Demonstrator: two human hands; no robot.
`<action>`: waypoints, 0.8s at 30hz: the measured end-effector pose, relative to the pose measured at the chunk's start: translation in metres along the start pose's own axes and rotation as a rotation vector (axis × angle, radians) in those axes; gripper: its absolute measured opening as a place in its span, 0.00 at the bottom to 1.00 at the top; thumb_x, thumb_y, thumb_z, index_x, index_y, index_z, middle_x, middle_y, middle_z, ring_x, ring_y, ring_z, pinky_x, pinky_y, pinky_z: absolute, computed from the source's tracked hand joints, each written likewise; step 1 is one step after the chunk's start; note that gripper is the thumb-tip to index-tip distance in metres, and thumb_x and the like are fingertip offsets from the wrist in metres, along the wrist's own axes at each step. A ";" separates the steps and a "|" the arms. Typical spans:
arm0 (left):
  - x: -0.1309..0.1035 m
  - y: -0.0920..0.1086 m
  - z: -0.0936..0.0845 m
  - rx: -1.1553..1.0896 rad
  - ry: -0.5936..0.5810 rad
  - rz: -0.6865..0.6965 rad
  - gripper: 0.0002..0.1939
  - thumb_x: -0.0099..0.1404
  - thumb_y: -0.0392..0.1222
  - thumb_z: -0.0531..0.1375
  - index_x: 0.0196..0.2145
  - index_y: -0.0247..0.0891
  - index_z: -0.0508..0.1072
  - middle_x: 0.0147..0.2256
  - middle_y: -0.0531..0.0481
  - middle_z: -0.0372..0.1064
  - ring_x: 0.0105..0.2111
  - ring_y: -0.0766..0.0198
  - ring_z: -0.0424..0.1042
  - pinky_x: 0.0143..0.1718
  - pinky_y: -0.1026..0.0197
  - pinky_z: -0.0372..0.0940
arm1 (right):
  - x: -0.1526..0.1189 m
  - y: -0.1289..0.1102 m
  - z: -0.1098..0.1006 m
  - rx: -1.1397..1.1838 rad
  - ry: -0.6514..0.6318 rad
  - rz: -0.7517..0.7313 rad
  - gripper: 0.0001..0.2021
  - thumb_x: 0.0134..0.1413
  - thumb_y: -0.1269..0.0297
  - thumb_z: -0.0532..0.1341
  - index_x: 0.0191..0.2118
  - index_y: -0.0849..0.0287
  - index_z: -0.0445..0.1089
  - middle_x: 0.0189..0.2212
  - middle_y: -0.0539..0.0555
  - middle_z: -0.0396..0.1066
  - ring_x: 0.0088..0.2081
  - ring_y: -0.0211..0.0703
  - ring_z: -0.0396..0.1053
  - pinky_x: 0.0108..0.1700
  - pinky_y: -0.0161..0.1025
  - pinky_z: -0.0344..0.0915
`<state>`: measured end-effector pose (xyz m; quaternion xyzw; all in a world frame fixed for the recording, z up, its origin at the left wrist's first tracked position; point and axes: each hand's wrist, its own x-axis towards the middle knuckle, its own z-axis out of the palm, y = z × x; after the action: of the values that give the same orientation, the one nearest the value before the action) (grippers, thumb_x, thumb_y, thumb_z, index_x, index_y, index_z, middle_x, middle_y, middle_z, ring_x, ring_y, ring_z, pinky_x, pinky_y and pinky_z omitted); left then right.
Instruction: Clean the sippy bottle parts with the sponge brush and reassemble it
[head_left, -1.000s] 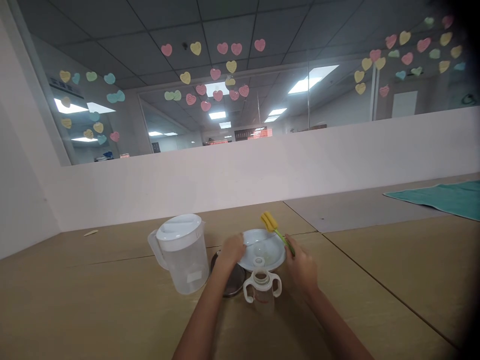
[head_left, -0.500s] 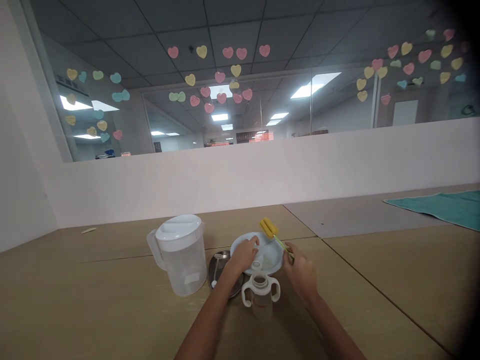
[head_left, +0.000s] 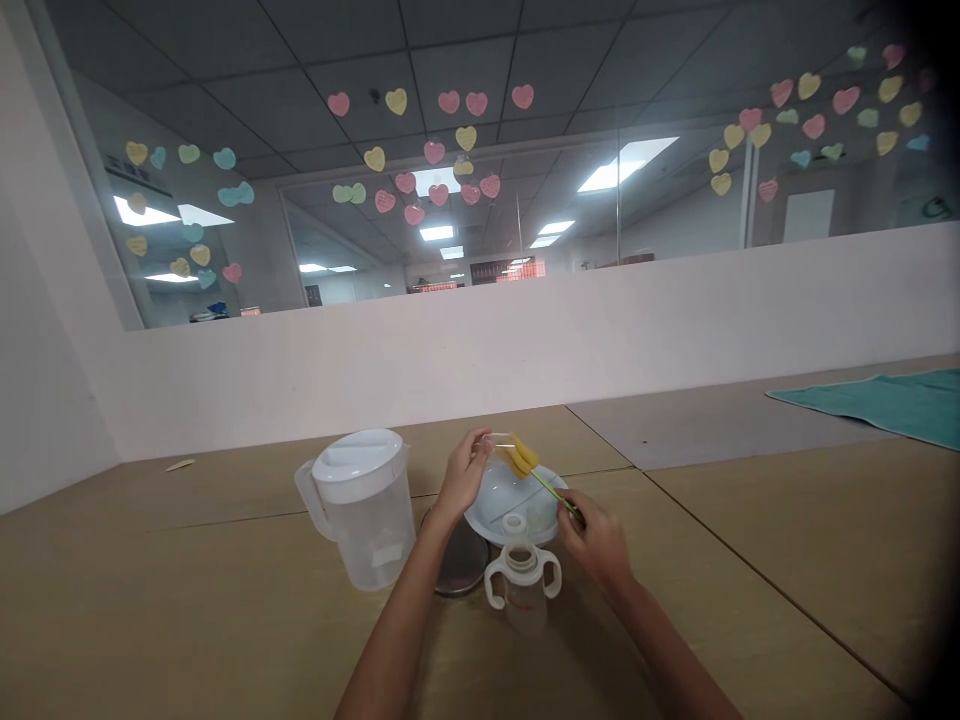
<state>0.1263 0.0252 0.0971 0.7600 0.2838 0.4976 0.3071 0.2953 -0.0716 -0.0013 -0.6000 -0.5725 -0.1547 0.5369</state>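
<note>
Toward the far edge of the tabletop (head_left: 225,600), the half-curled left hand (head_left: 460,478) is holding a clear piece (head_left: 496,443), best steadied, while the closed right hand (head_left: 598,535) is gripping a brush (head_left: 528,456).

Yellow sponge (head_left: 524,453), green handle (head_left: 549,488), white bowl (head_left: 495,502)

"Where's the jug (head_left: 375,545)?"
"Left of the tray (head_left: 465,570), which sits left of my bottle (head_left: 525,600)."
"And the bowl (head_left: 499,497)?"
"Behind the bottle, with my brush (head_left: 550,487) above it. The cloth (head_left: 889,405) lies far right."
</note>
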 end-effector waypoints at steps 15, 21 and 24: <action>-0.009 0.024 0.001 0.007 -0.115 -0.138 0.22 0.58 0.58 0.53 0.22 0.35 0.70 0.13 0.55 0.61 0.12 0.70 0.60 0.13 0.69 0.51 | -0.004 -0.007 -0.005 -0.213 0.278 -0.423 0.11 0.53 0.70 0.54 0.38 0.59 0.73 0.26 0.52 0.73 0.26 0.32 0.68 0.31 0.29 0.61; -0.008 0.039 -0.009 -0.187 -0.283 -0.048 0.20 0.57 0.49 0.59 0.46 0.40 0.71 0.42 0.47 0.71 0.40 0.64 0.69 0.38 0.66 0.65 | -0.005 -0.001 -0.002 -0.170 0.208 -0.389 0.13 0.58 0.70 0.50 0.41 0.63 0.70 0.24 0.51 0.72 0.21 0.31 0.66 0.27 0.29 0.60; -0.013 0.049 -0.018 -0.306 -0.399 -0.085 0.24 0.54 0.44 0.63 0.49 0.39 0.69 0.48 0.44 0.68 0.47 0.59 0.67 0.47 0.60 0.62 | -0.007 0.000 -0.001 -0.160 0.208 -0.356 0.13 0.58 0.69 0.49 0.40 0.63 0.70 0.25 0.51 0.73 0.21 0.31 0.67 0.27 0.29 0.60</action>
<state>0.1117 -0.0128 0.1324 0.7751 0.1707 0.3616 0.4892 0.2936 -0.0759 -0.0062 -0.5110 -0.5970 -0.3530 0.5078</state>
